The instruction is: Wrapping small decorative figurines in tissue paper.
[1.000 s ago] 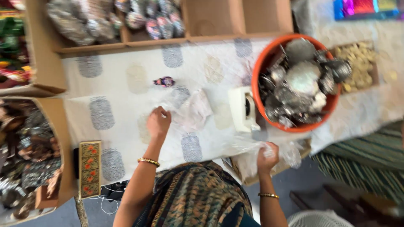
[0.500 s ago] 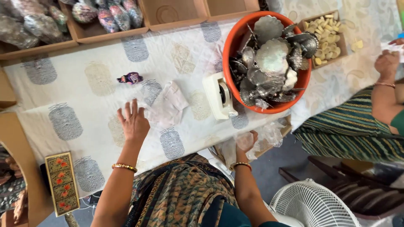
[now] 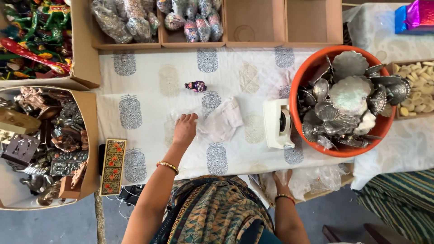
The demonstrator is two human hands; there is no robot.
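Observation:
My left hand (image 3: 185,129) lies flat on the patterned white tablecloth (image 3: 149,90), fingers resting on a clear plastic bag and the edge of crumpled white tissue paper (image 3: 222,122). A small purple painted figurine (image 3: 195,86) stands just beyond it. My right hand (image 3: 282,180) reaches below the table's front edge into a heap of clear plastic bags (image 3: 316,178); its fingers are partly hidden there. A white tape dispenser (image 3: 278,123) sits between the tissue paper and an orange tub (image 3: 303,72) full of silver metal dishes.
Cardboard boxes line the back, some with wrapped ornaments (image 3: 187,18). A box of metal trinkets (image 3: 45,144) and colourful figures (image 3: 31,36) sit at left. A painted rectangular box (image 3: 113,166) leans by the table edge. A box of pale pieces (image 3: 413,88) is at right.
The view has shifted, so everything sits further right in frame. My left hand stays on the cloth by the tissue paper. My right hand has lowered further into the plastic bags.

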